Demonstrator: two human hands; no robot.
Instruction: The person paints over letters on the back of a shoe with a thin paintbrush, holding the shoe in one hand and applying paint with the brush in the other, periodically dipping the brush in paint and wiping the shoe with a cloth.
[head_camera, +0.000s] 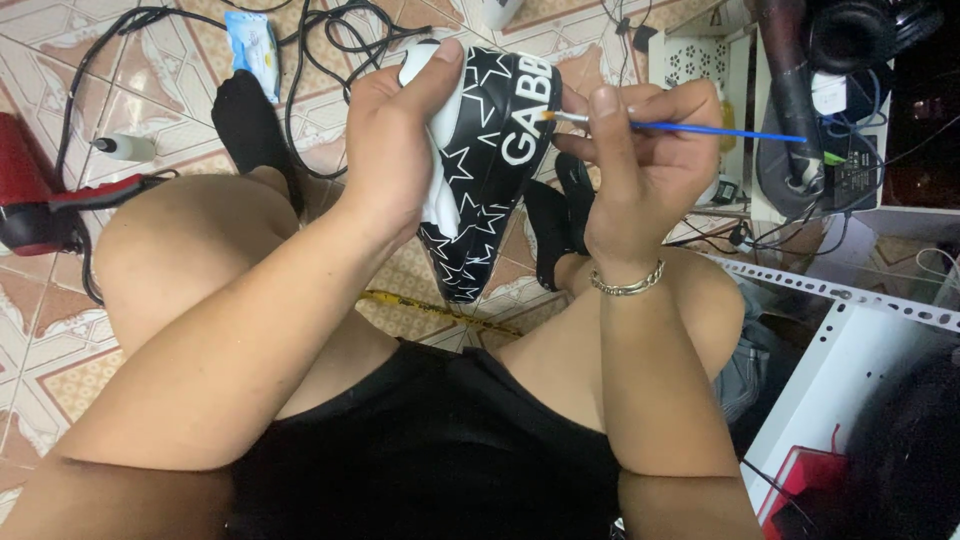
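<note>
My left hand (400, 140) grips a black shoe (490, 190) with white stars and white lettering, holding it up over my lap with the thumb on its white sole edge. My right hand (640, 160) pinches a thin paintbrush (700, 129) with a blue handle. Its bristle tip touches the shoe's side next to the lettering. A metal bracelet (628, 283) circles my right wrist. I sit on the floor with both knees bent, feet in black socks.
Tiled floor (60, 330) with black cables (320, 30), a red tool (30, 190) at left, a small white bottle (125, 147), a blue packet (252, 45). A yellow tape measure (430, 308) lies under the shoe. White perforated basket (700, 60), metal shelving (850, 300) and electronics at right.
</note>
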